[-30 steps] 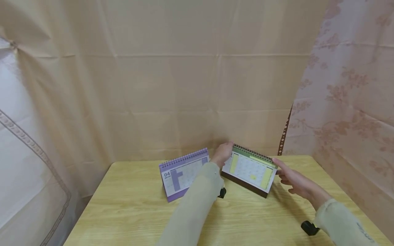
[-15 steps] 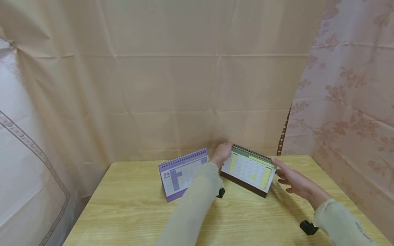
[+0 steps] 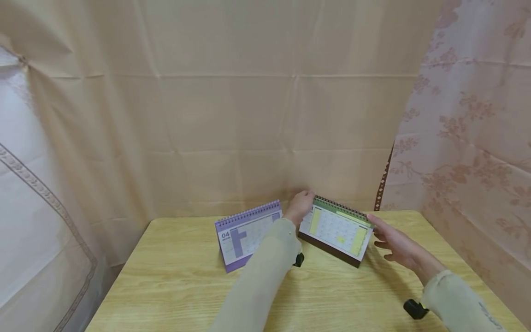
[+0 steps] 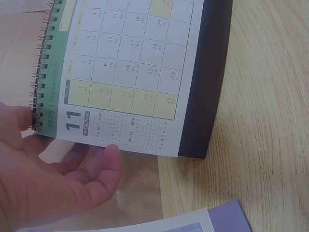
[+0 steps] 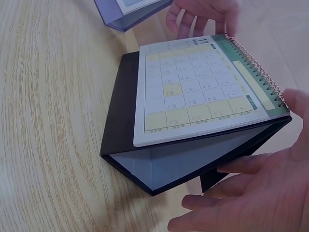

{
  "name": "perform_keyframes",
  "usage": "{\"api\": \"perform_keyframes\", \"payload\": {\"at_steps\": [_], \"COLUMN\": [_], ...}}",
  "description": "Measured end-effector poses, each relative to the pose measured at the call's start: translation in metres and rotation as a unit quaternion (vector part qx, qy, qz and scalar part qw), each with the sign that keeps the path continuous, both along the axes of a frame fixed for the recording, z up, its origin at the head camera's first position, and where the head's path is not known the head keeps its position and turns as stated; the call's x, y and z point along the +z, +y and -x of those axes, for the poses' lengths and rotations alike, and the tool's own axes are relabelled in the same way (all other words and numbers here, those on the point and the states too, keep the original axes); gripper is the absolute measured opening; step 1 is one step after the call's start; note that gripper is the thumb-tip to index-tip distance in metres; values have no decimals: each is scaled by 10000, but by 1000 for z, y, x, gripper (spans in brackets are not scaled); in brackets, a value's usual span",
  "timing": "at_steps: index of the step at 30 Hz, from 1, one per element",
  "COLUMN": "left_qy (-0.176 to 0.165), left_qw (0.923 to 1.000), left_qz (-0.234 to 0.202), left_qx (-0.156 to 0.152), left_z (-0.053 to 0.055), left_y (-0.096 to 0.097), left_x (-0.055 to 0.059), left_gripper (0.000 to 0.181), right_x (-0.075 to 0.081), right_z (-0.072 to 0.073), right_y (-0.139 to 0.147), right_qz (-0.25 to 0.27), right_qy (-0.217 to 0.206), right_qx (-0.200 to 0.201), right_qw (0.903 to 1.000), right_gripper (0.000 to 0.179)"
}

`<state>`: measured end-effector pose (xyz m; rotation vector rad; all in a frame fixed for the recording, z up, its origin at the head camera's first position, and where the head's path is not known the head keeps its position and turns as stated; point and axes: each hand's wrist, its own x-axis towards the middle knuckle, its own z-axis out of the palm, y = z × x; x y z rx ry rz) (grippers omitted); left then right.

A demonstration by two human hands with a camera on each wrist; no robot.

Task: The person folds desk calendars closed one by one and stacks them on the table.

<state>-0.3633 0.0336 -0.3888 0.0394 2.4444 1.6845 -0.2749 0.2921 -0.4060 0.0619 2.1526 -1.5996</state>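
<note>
A green-topped desk calendar (image 3: 332, 230) with a brown base stands on the table (image 3: 182, 286), turned slightly leftward; its page reads November in the left wrist view. My left hand (image 3: 300, 207) holds its left top corner, thumb at the end of the wire spiral and a finger tucked behind the page. At the opposite corner is my right hand (image 3: 398, 244), its thumb on the spiral's end (image 5: 281, 99) and its fingers (image 5: 246, 186) spread beside the back panel. To the left stands a purple desk calendar (image 3: 232, 249) marked 04, partly covered by my left sleeve.
A beige curtain (image 3: 224, 115) hangs right behind the table's back edge. Flower-patterned cloth (image 3: 469, 138) covers the right side, and pale cloth (image 3: 33, 221) hangs at the left. Black wrist cameras (image 3: 415, 309) sit under both cuffs.
Both hands keep their places at the green calendar's two ends. The view shifts very slightly; nothing else visibly moves.
</note>
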Motion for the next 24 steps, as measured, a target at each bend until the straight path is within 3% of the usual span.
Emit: {"api": "perform_keyframes", "payload": {"at_steps": [12, 18, 24], "left_qy": [390, 510, 524], "left_qw": [9991, 9985, 9986], "left_qz": [140, 210, 70], "left_qx": [40, 55, 96], "left_z": [-4, -4, 2], "left_y": [-1, -4, 1], "left_x": [5, 1, 3], "left_gripper": [48, 46, 44], "right_x": [2, -2, 1], "right_z": [1, 2, 6], "right_y": [-1, -6, -2], "right_qz": [378, 728, 1190], "right_qy": [154, 328, 518], "right_qx": [-289, -323, -521], "right_qw": [9987, 9963, 9902], "right_gripper": [91, 83, 49]}}
